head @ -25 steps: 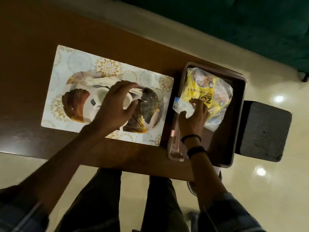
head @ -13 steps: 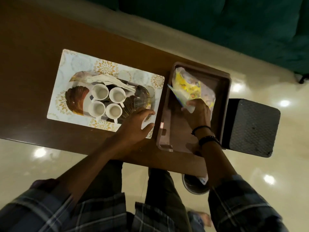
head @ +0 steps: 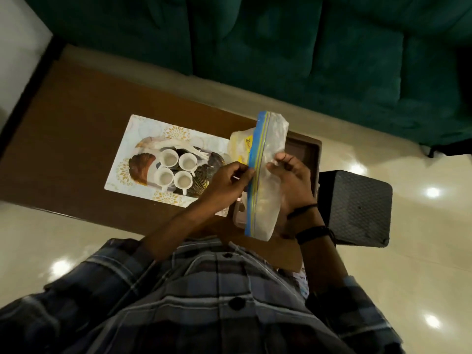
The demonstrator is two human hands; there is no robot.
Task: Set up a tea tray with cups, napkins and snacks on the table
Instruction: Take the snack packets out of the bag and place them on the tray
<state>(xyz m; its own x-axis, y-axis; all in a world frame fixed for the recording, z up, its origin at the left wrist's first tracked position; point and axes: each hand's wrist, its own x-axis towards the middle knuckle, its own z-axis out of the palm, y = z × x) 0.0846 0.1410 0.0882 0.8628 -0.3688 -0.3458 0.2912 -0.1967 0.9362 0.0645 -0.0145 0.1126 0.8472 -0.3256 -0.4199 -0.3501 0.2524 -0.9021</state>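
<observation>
Overhead, four white cups (head: 175, 169) stand clustered on a shell-patterned tray (head: 140, 168) on the brown table (head: 76, 129); the left hand (head: 226, 183) pinches the blue zip edge of a clear snack bag (head: 265, 175), the right hand (head: 288, 182) gripping its other side, raised above a brown tray (head: 310, 154).

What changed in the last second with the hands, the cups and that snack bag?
The zip bag has come up out of the brown tray and is now held over it by both hands. The left hand left the cups and pinches the blue zip strip; the right hand grips the other side. The four cups stayed grouped on the patterned tray.
</observation>
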